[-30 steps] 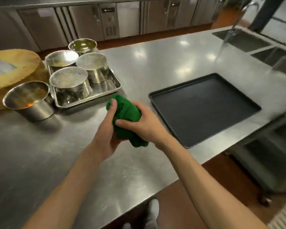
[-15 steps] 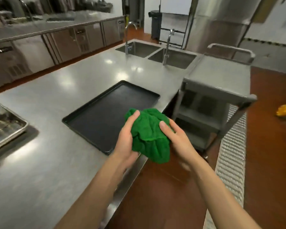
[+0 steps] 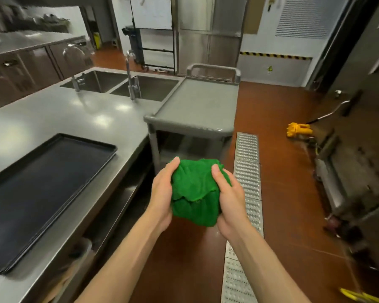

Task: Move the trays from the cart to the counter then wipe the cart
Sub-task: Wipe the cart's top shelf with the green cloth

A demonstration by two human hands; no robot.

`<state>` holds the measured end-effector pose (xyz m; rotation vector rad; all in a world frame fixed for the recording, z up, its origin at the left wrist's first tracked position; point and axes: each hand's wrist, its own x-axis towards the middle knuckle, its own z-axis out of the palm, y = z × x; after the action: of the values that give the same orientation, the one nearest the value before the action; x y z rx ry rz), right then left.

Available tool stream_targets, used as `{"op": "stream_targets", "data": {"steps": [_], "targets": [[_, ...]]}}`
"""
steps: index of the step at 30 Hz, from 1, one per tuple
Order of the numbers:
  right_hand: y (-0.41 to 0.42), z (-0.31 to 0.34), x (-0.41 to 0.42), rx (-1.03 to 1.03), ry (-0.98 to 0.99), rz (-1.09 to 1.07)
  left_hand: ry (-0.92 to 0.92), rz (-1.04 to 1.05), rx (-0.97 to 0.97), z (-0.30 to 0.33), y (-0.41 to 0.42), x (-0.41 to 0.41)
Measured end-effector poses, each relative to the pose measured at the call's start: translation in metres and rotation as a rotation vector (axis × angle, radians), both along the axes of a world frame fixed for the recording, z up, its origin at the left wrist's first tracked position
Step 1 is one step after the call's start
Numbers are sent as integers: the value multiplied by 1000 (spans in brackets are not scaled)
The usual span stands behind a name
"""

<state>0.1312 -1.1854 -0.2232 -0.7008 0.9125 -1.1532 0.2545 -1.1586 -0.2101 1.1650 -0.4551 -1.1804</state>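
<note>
1. Head view: a bunched green cloth (image 3: 195,191) is held between both hands in front of the body, over the floor. It is gripped by the left hand (image 3: 162,193) on its left side and by the right hand (image 3: 228,197) on its right side, thumbs curled over the top.

2. Black trays (image 3: 42,193) are seen stacked on the counter (image 3: 74,110) at the near left, so the moving step is judged done; the wiping step is in hand but not begun.

3. The cart (image 3: 197,106) stands further off, just beside the counter's right end, with its top shelf bare and its handle (image 3: 213,68) at the far end. A lower shelf is partly seen in shadow; its state cannot be told.

4. The next move is judged to call for the cloth to be carried forward and pressed flat onto the cart's top shelf.

5. A raised lip is seen round the top shelf, where the cloth may catch at corners. Open floor lies between the hands and the cart; a floor grate (image 3: 247,171) runs along the right, and a yellow mop head (image 3: 298,130) lies well apart at the far right.
</note>
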Motion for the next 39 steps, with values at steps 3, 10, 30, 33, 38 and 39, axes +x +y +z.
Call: {"op": "stream_targets", "data": {"steps": [3, 10, 30, 33, 38, 39], "targets": [[-55, -8, -23, 10, 3, -62, -88, -80, -23, -13, -56, -25], [-209, -8, -69, 2, 33, -126, -180, -37, -161, -26, -218, -67], [-597, -22, -193, 22, 184, 288, 49, 488, -42, -34, -554, -235], [-634, -27, -190, 30, 223, 423, 46, 626, -8, -36, -580, -238], [-676, -35, -159, 71, 237, 649, 37, 840, 14, -41, -610, -221], [-684, -37, -150, 82, 247, 699, 42, 887, 19, -45, -616, -215]]}}
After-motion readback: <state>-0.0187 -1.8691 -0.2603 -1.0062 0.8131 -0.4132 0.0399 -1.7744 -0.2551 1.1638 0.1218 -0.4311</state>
